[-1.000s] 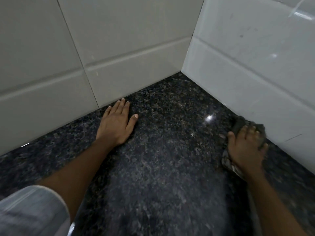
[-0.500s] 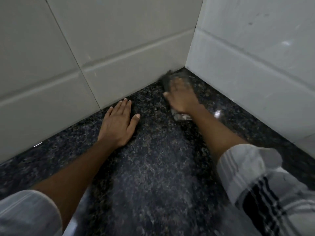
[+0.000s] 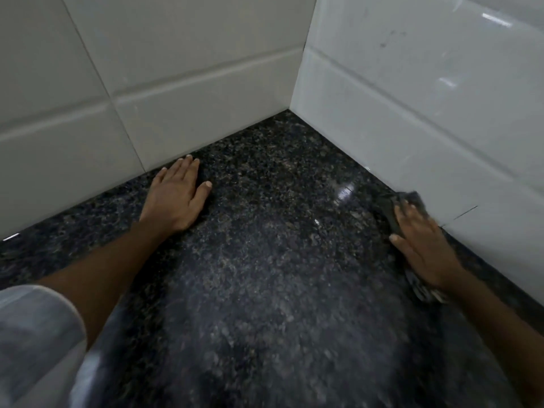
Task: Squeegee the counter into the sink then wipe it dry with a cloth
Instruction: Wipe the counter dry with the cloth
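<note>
Granite-patterned dark table (image 3: 265, 260) is seen running into a corner of white wall tiles (image 3: 182, 83).

Left: the left hand (image 3: 173, 198) is laid flat on the stone just beside the left wall, fingers spread slightly, grip open and holding nothing (a brace, by the look of it).

Right: the right hand (image 3: 421, 242) is pressed down on a dark cloth (image 3: 412, 201), palm flat rather than clamped, against the foot of the right wall. The wiping stage is judged to be under way; neither sink nor squeegee is in view.

Risks: the bunched cloth could slip from under the flat palm, since it is not gripped. The wall seam and far corner could be missed. Glare near the cloth may hide remaining wet.

Writing: no brand, label or text can be read anywhere.
</note>
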